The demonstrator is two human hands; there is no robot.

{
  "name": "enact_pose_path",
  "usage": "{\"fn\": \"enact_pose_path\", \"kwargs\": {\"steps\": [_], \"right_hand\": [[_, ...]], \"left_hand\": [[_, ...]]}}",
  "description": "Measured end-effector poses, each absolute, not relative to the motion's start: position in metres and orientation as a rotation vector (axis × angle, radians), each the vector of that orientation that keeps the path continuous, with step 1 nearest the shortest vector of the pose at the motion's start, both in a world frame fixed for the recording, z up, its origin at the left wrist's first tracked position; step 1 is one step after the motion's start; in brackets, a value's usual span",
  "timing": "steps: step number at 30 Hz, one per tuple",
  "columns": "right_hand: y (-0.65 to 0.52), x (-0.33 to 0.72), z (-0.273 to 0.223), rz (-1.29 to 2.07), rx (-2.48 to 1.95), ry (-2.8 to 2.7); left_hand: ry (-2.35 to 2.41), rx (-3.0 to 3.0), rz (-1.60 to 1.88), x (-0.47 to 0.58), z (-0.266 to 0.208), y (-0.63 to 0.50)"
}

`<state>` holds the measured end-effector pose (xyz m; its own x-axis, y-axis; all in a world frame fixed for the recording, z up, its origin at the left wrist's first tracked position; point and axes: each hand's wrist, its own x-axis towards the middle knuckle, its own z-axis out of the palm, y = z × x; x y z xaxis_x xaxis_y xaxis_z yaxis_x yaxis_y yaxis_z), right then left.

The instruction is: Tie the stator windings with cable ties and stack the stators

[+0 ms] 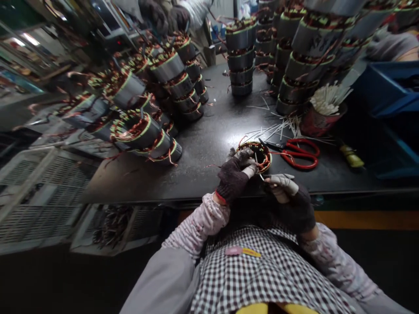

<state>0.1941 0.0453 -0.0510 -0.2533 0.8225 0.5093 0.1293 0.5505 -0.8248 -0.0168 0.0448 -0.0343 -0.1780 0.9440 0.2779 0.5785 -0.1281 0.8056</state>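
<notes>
A motor stator [266,162] with copper windings lies on the dark table in front of me. My left hand [236,171], in a dark glove with pale fingertips, is closed on the stator's left side. Just right of and below the stator, my right hand [291,198] is gloved the same way. Its fingers pinch a thin white tie strip [261,177] that runs up to the stator's near rim. Red-handled scissors [303,153] lie right beside the stator, their dark blades towards it.
Stacked stators stand at the left [144,135] and back [241,56] of the table [196,174]. Loose white strips [278,128] lie near a red cup [319,124] of more strips. A yellow-handled tool [352,156] and blue bins [389,93] are at right. Another person's gloved hands [166,17] show behind.
</notes>
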Motion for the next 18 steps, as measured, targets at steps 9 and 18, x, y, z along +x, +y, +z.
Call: {"fn": "enact_pose_path", "kwargs": {"steps": [9, 18], "right_hand": [[0.062, 0.182, -0.012, 1.061, -0.923, -1.727], [0.072, 0.173, -0.019, 0.637, -0.953, -1.955]], "left_hand": [[1.611, 1.799, 1.312, -0.024, -0.037, 0.043], [1.56, 1.781, 1.269, -0.028, -0.03, 0.04]]}}
